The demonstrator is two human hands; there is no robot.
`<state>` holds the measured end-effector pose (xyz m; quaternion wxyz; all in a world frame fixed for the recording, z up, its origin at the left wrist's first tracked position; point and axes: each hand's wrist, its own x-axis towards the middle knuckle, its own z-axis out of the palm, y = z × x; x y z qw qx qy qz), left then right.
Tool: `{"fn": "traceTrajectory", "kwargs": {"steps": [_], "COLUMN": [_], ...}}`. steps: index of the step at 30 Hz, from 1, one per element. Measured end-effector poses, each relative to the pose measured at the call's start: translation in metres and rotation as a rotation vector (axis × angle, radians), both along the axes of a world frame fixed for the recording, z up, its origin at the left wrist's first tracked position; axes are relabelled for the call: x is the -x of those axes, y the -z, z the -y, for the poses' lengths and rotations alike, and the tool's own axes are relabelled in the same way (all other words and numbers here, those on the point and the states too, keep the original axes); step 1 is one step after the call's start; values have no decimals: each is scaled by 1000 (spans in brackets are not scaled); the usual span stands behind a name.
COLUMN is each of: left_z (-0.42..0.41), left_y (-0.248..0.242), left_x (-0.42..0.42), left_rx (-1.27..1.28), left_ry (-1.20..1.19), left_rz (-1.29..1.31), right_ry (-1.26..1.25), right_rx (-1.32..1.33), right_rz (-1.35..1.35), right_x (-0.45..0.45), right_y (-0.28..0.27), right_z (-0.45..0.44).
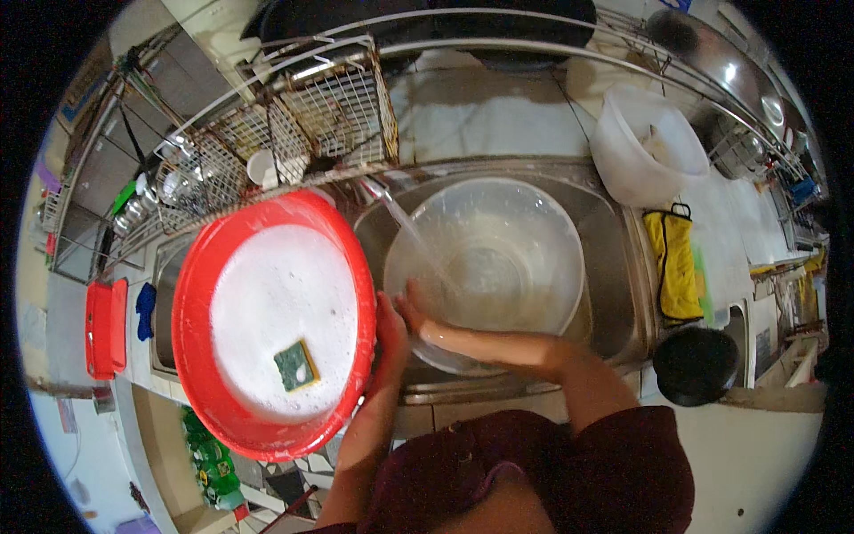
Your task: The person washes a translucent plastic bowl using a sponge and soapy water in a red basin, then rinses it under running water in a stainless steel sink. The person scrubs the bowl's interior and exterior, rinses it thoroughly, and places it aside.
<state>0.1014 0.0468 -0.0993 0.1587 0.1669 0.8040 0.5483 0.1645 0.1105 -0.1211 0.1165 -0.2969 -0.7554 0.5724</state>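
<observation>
A red plastic basin (189,314) full of white suds tilts toward me, with a green-and-yellow scrubbing sponge (293,368) on the foam. My left hand (391,330) holds the basin by its right side, near the rim. To its right, a translucent plastic bowl (534,267) with cloudy water stands in the steel sink (610,280). Water from the faucet (375,189) runs into this bowl. My right hand (413,314) is blurred at the bowl's left rim, close to my left hand; its grip is unclear.
A rusty wire dish rack (333,107) hangs behind the basin, holding a white cup (261,167). On the right are a white plastic tub (640,153), a yellow cloth (674,267) and a black round object (696,366). Green bottles (212,460) stand below the counter at left.
</observation>
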Motion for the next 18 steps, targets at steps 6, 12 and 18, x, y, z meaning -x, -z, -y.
{"fn": "traceTrajectory", "kwargs": {"steps": [6,12,18], "left_z": [-2,-1,4], "left_y": [-20,-16,1], "left_x": [-14,-7,-2], "left_rx": [11,-53,-134], "left_ry": [-64,46,83], "left_rz": [-13,98,-17], "right_ry": [-852,-753,447], "right_rx": [-325,-1104,-317], "right_rz": [169,438,149], "right_x": [-155,-231,-199], "right_y": [-85,-116,-58], "right_z": [-35,-162,-237]}}
